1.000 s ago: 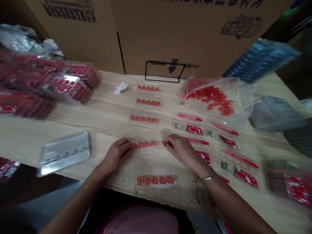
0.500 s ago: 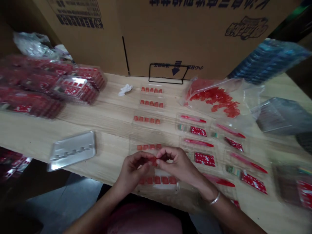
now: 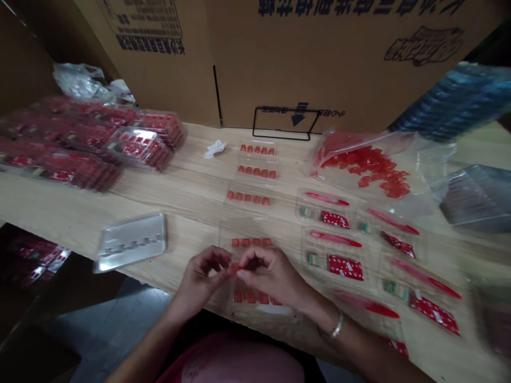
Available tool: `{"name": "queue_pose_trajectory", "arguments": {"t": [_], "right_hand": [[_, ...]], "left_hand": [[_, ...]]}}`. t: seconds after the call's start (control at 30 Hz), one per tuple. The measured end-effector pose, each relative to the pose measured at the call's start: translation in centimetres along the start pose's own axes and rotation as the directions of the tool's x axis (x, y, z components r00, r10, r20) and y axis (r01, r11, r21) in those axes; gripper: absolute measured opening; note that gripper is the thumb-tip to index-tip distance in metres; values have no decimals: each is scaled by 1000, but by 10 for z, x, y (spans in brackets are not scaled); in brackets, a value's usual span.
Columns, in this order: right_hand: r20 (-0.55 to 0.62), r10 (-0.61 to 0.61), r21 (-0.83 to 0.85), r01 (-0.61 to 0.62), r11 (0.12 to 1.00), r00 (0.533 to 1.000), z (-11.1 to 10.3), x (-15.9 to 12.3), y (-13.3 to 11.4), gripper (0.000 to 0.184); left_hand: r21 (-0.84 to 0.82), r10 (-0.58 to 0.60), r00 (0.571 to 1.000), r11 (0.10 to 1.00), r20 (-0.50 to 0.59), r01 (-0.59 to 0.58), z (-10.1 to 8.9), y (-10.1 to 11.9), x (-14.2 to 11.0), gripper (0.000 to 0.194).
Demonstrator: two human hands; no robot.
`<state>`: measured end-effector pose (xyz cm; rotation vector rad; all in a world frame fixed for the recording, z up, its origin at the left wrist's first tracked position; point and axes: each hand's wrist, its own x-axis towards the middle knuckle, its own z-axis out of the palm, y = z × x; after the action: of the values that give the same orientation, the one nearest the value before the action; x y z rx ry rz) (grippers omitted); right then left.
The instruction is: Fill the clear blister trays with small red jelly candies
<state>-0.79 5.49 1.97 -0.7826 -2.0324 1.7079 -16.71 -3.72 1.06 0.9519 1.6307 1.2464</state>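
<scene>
Between the fingertips of my left hand (image 3: 207, 276) and my right hand (image 3: 267, 274) is a small translucent red piece (image 3: 235, 268). Both hands pinch it, so their fingers partly cover it. Just behind them lies a clear plastic tray with a row of red squares (image 3: 251, 242). Under and in front of my hands another clear tray holds a row of larger red pieces (image 3: 250, 297), partly hidden by my fingers. Farther back, more clear trays carry rows of red pieces (image 3: 248, 198).
To the right are clear trays with red pens (image 3: 335, 238) and red dotted packets (image 3: 346, 267). A bag of loose red pieces (image 3: 371, 165) lies behind them. Stacks of filled packs (image 3: 139, 143) and an upturned clear tray (image 3: 131, 242) are at left. A cardboard box (image 3: 279, 58) stands behind.
Both hands have moved a little left and toward me across the trays, still pinching the red piece. The whole view has shifted slightly.
</scene>
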Motion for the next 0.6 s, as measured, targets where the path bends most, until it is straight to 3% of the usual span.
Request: {"name": "queue_pose_trajectory", "arguments": {"t": [0.03,0.1,0.17,0.23,0.37,0.5,0.6], "right_hand": [[2,-101,-149,100,984,995,-1,11,1,4],[96,-273,-439,287,851,957,-3,33,5,5],[258,-334,-589,422,689,906,-3,52,12,8],[362,-330,-638,490,594,872,-1,63,18,11],[381,-316,-698,495,517,869,10,67,20,10],[350,-305,-772,457,442,886,22,61,7,12],[311,-325,-793,433,429,893,14,39,1,14]], "left_hand": [[101,87,995,992,-57,-81,-8,-3,5,16],[267,216,969,947,-120,-178,-21,-12,15,17],[345,257,963,913,-75,-217,-28,-23,23,18],[391,272,962,886,-2,-249,-29,-32,27,18],[524,331,941,789,75,-320,-27,-36,29,20],[584,419,896,694,148,-421,-31,-31,31,25],[637,483,855,601,191,-482,-32,-34,34,26]]}}
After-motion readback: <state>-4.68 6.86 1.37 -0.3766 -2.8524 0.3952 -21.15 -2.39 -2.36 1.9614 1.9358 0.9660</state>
